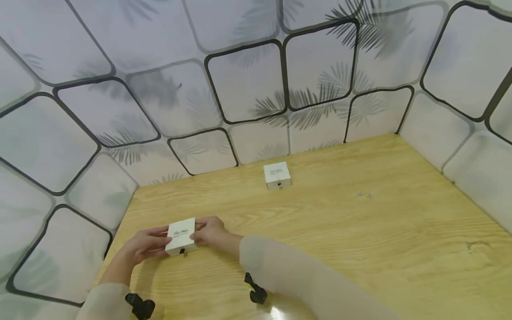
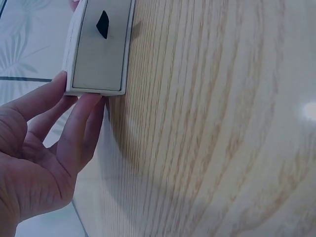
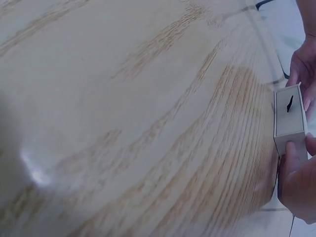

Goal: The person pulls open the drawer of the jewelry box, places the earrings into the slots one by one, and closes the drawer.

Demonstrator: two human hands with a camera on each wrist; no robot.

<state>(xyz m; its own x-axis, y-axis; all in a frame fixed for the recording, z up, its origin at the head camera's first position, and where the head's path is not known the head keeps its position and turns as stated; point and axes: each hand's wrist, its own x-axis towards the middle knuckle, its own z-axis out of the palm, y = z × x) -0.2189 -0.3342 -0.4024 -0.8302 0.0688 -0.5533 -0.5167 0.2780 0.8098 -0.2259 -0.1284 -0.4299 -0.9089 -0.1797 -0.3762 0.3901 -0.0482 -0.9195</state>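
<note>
Between both hands is a small white drawer box (image 1: pixel 181 234) with dark script on its lid and a black pull tab on its front. My left hand (image 1: pixel 147 244) holds its left side, thumb at the top edge and fingers along the side. On the opposite side, my right hand (image 1: pixel 212 232) grips the right end with thumb and fingers. In the left wrist view, the box's front (image 2: pixel 98 54) faces the camera and the left fingertips press its end. The right wrist view shows both hands on the box (image 3: pixel 290 112). Whether its underside touches the table cannot be told.
A second, similar white box (image 1: pixel 277 175) sits near the table's back edge, with a dark tab in front. Small clear bits (image 1: pixel 365 194) lie right of it. The wooden table (image 1: pixel 340 235) is bordered by patterned fabric walls (image 1: pixel 248 84) at the back and sides.
</note>
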